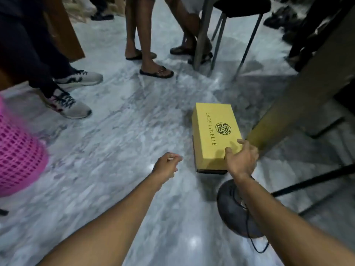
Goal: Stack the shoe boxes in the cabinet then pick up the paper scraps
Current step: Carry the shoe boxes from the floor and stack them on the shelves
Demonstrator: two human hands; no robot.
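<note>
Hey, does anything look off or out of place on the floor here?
Only the yellow shoe box, lying on the marble floor rather than in a cabinet; the right hand rests on its near corner. It looks intact and closed. No paper scraps show.

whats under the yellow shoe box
The yellow shoe box sits on the marble floor; a dark base edge shows beneath its lid. Its contents are hidden.

Dim, motion-blurred, glare on floor [193,241]
</note>
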